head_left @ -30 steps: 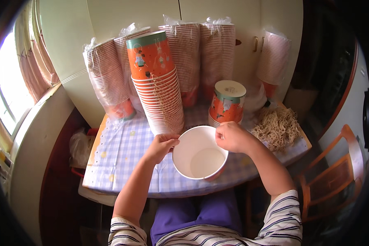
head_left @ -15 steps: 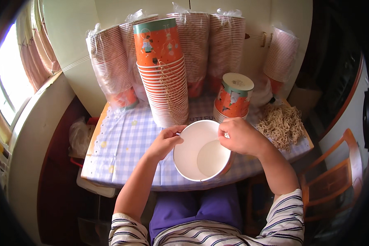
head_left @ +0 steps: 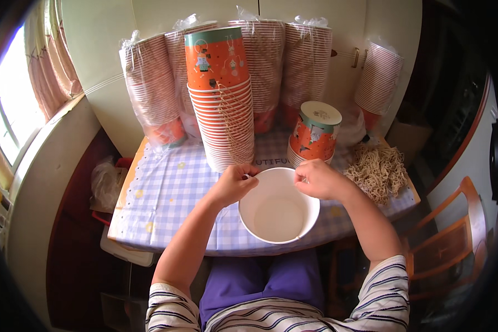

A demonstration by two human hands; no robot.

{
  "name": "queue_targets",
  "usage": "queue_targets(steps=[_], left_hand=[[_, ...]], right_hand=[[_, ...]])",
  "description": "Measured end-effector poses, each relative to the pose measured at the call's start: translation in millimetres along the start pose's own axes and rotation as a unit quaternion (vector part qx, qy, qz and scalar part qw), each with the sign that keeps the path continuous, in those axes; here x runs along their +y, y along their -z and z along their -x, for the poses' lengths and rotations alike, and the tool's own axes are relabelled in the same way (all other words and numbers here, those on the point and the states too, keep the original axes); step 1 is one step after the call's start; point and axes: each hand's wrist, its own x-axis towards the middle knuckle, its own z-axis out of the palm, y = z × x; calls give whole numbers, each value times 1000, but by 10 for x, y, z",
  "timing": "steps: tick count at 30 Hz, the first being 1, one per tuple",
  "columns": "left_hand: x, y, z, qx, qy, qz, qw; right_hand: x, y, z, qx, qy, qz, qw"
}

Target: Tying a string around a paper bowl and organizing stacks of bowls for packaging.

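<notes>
A white-lined paper bucket (head_left: pixel 279 191) stands mouth up, tilted toward me, near the table's front edge. My left hand (head_left: pixel 233 186) is closed at the left of its rim, thumb and fingers pinched together. At the right of the rim, my right hand (head_left: pixel 318 180) is closed too, fingers curled over the edge. Whether a cord lies between the fingers is hidden. A small beige bit, like a cord end, shows at the front right of the rim. Behind the left hand rises a tall stack of orange paper buckets (head_left: pixel 218 122), upside down, with cord handles dangling down its side.
A short stack of upturned orange buckets (head_left: pixel 314 133) stands behind my right hand. Beside it lies a heap of beige cords (head_left: pixel 379 172). Plastic-wrapped bucket stacks (head_left: pixel 149 83) line the back of the checked tablecloth (head_left: pixel 166 199). A wooden chair (head_left: pixel 448 232) stands at the right.
The bucket has turned, its front cord bit shifting rightward along the rim, and its mouth faces me more squarely. My left hand has moved slightly right and curled in more.
</notes>
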Motion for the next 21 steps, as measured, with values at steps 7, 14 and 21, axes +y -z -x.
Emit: queue_targets(steps=[7, 14, 21], left_hand=[[10, 27, -31, 15, 2, -78, 997], [92, 3, -32, 27, 40, -106, 993], [251, -4, -79, 12, 9, -202, 979]], right_hand=[[33, -163, -20, 18, 10, 0, 1000], [72, -219, -10, 21, -4, 7, 1000], [107, -250, -13, 41, 18, 17, 999]])
